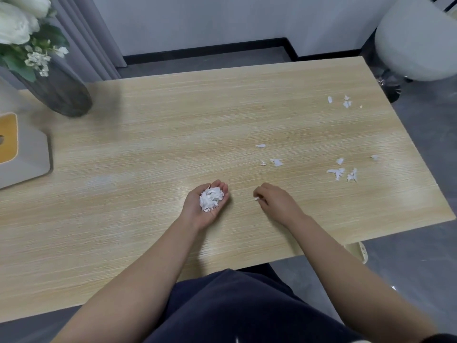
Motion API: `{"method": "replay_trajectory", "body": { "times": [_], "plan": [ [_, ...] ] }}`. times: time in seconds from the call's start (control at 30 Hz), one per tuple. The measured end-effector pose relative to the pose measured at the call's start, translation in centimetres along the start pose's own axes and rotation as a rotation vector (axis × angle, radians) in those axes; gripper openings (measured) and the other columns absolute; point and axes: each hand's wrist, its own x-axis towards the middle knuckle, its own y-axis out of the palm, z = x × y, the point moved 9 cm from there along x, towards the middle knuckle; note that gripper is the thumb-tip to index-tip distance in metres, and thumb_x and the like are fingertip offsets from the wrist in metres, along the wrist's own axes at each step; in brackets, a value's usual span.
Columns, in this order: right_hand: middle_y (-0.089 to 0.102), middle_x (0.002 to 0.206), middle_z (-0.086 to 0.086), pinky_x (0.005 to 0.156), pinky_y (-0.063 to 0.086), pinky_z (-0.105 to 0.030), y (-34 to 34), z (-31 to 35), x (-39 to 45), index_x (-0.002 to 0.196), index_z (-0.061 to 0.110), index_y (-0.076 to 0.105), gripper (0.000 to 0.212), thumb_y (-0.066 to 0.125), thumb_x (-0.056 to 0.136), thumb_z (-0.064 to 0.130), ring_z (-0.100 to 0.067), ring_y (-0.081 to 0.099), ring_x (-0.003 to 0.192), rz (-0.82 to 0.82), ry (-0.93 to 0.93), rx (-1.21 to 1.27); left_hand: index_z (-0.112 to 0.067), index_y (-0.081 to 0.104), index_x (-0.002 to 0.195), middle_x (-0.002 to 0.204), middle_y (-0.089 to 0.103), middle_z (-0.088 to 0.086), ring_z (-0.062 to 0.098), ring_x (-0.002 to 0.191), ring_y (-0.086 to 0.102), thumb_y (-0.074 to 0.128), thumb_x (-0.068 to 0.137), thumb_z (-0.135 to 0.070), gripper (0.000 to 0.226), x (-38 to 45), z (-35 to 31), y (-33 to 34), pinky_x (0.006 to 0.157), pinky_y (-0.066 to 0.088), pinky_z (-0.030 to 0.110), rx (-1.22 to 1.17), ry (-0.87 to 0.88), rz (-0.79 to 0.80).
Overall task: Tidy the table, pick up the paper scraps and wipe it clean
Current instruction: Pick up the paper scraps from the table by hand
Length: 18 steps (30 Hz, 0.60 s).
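My left hand (197, 209) lies palm up on the light wooden table (153, 144), cupping a heap of white paper scraps (210, 199). A short way to the right, my right hand (274, 200) hovers palm down, its fingertips pinched on one small white scrap (256, 199). More scraps lie loose on the table: a few near the middle right (276, 162), a cluster by the right edge (341, 172), and a small group at the far right (346, 102).
A dark grey vase (59, 95) with white flowers stands at the back left. A grey tissue box (22, 154) with a wooden top sits at the left edge. A white chair (415, 43) stands beyond the far right corner.
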Motion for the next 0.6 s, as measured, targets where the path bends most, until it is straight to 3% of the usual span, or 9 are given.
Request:
{"method": "replay_trajectory", "body": {
  "times": [0.13, 0.27, 0.37, 0.47, 0.6],
  "plan": [
    [0.060, 0.096, -0.007, 0.075, 0.040, -0.031, -0.9, -0.6, -0.2, 0.097, 0.009, 0.064, 0.014, 0.053, 0.089, 0.009, -0.024, 0.057, 0.090, -0.073, 0.126, 0.108, 0.009, 0.070, 0.068, 0.077, 0.067, 0.019, 0.032, 0.061, 0.069, 0.039, 0.096, -0.011, 0.047, -0.4, 0.0, -0.1, 0.056, 0.056, 0.044, 0.038, -0.025, -0.002],
    [0.062, 0.090, -0.004, 0.075, 0.042, -0.025, -5.2, 0.5, -1.5, 0.093, 0.011, 0.066, 0.014, 0.057, 0.086, 0.005, -0.015, 0.055, 0.081, -0.329, 0.226, 0.346, 0.008, 0.069, 0.069, 0.074, 0.068, 0.019, 0.031, 0.060, 0.070, 0.037, 0.098, -0.012, 0.048, -0.8, -0.2, 0.3, 0.054, 0.056, 0.043, 0.061, -0.029, -0.015],
    [0.063, 0.089, -0.002, 0.074, 0.045, -0.021, -7.9, 4.5, -2.3, 0.092, 0.014, 0.066, 0.012, 0.060, 0.085, 0.006, -0.013, 0.057, 0.078, -0.411, 0.095, 0.443, 0.005, 0.064, 0.082, 0.072, 0.068, 0.018, 0.030, 0.059, 0.069, 0.037, 0.098, -0.013, 0.036, -1.4, 0.7, 1.0, 0.055, 0.057, 0.042, 0.100, -0.047, -0.028],
    [0.060, 0.090, 0.002, 0.076, 0.046, -0.022, -8.6, 8.4, -2.7, 0.094, 0.013, 0.064, 0.010, 0.060, 0.086, 0.007, -0.012, 0.056, 0.081, -0.371, -0.055, 0.438, 0.004, 0.060, 0.087, 0.074, 0.068, 0.019, 0.031, 0.067, 0.068, 0.037, 0.097, -0.013, 0.031, -1.9, 1.9, 2.3, 0.054, 0.057, 0.040, 0.156, -0.072, 0.008],
    [0.061, 0.097, -0.005, 0.079, 0.044, -0.034, -7.5, 10.3, -2.6, 0.099, 0.009, 0.065, 0.016, 0.055, 0.087, 0.008, -0.022, 0.055, 0.090, -0.325, -0.183, 0.240, -0.002, 0.059, 0.074, 0.060, 0.062, 0.007, 0.017, 0.052, 0.063, 0.038, 0.094, -0.013, 0.032, -1.8, 3.1, 3.7, 0.048, 0.052, 0.019, 0.152, -0.094, 0.041]
  ]
}}
